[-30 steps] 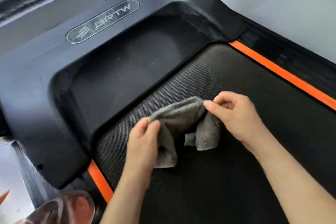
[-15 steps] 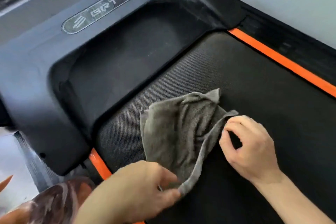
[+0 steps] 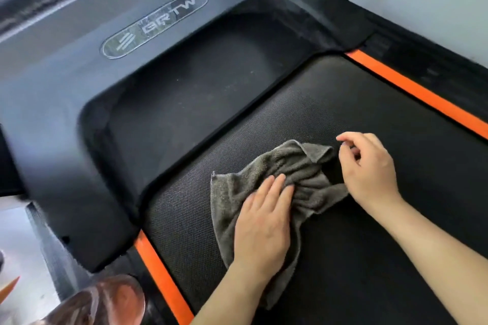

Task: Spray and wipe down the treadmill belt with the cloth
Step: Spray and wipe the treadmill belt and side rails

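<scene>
On the belt (image 3: 343, 103), I log left hand (image 3: 261, 221) pressing cloth (image 3: 303, 163), fingers straight; right hand (image 3: 369, 174) beside it, fingers loosely curled, empty.

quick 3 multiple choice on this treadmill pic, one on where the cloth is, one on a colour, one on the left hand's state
1. Where does the grey cloth lie?
A. on the floor
B. on the treadmill belt
C. over a handrail

2. What colour are the strips along the belt's edges?
A. orange
B. blue
C. white

3. How is the left hand placed?
A. gripping a bottle
B. raised clear of the cloth
C. flat on the cloth, fingers straight

Answers:
1 B, textured belt shows all round the cloth.
2 A, both edge strips are bright orange.
3 C, its palm and straight fingers rest on the cloth.
</scene>
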Available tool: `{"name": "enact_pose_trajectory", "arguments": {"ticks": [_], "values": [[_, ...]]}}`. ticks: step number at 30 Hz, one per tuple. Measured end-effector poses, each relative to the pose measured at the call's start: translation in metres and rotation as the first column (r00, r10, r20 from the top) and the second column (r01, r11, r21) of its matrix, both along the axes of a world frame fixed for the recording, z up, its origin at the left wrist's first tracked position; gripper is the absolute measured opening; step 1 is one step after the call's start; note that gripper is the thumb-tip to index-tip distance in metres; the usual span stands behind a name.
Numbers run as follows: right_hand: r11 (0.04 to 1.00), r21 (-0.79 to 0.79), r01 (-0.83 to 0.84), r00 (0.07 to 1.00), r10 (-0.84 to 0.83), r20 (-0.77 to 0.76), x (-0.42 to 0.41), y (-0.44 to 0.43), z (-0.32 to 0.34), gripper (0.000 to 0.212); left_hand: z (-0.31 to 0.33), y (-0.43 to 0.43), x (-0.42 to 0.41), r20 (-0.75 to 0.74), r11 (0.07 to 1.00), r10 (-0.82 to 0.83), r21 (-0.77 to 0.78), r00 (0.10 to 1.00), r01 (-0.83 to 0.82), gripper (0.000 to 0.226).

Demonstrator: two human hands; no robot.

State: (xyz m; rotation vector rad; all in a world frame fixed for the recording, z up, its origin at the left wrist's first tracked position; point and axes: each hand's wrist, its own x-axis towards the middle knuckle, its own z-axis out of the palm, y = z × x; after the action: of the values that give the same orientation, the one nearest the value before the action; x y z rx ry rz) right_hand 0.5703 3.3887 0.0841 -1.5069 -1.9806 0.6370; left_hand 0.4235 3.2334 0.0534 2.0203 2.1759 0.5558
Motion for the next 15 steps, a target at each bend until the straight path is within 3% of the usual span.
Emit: {"name": "enact_pose_trajectory", "arguments": {"ticks": [2, 3, 5, 6, 7, 8, 9, 12, 13, 15], "values": [[0.997, 0.045, -0.059, 0.996, 0.056, 0.076, -0.014, 0.007, -0.009, 0.017, 0.008, 0.018, -0.025, 0.159, 0.967, 0.166, 0.168, 0.973, -0.193, 0.035], [0.995, 0.072, -0.076, 0.991, 0.068, 0.114, -0.021, 0.009, -0.014, 0.016, 0.019, 0.032, -0.040, 0.340, 0.898, 0.313, 0.198, 0.887, -0.392, 0.031], [0.992, 0.112, -0.063, 0.985, 0.044, 0.166, -0.034, 0.013, -0.022, 0.013, 0.047, 0.057, -0.077, 0.639, 0.640, 0.527, 0.134, 0.560, -0.756, 0.026], [0.990, 0.135, -0.048, 0.982, 0.022, 0.188, -0.040, 0.014, -0.024, 0.012, 0.059, 0.067, -0.099, 0.707, 0.500, 0.568, 0.110, 0.422, -0.859, 0.024], [0.988, 0.151, -0.032, 0.977, -0.001, 0.212, -0.043, 0.013, -0.027, 0.013, 0.067, 0.073, -0.118, 0.737, 0.404, 0.581, 0.107, 0.345, -0.908, 0.023], [0.985, 0.168, -0.023, 0.972, -0.018, 0.236, -0.040, 0.010, -0.027, 0.014, 0.073, 0.077, -0.130, 0.734, 0.372, 0.594, 0.112, 0.329, -0.922, 0.025], [0.984, 0.175, -0.025, 0.969, -0.020, 0.246, -0.042, 0.011, -0.030, 0.014, 0.071, 0.082, -0.144, 0.683, 0.398, 0.636, 0.107, 0.359, -0.911, 0.032], [0.982, 0.188, -0.032, 0.968, -0.016, 0.250, -0.042, 0.006, -0.031, 0.012, 0.047, 0.090, -0.154, 0.261, 0.612, 0.754, 0.056, 0.603, -0.789, 0.058], [0.981, 0.192, -0.037, 0.969, -0.012, 0.245, -0.043, 0.004, -0.031, 0.012, 0.036, 0.095, -0.154, 0.108, 0.657, 0.746, 0.047, 0.658, -0.753, 0.060], [0.979, 0.200, -0.041, 0.967, -0.012, 0.255, -0.045, 0.008, -0.030, 0.011, 0.027, 0.119, -0.157, -0.033, 0.728, 0.686, 0.038, 0.727, -0.684, 0.059]]}}
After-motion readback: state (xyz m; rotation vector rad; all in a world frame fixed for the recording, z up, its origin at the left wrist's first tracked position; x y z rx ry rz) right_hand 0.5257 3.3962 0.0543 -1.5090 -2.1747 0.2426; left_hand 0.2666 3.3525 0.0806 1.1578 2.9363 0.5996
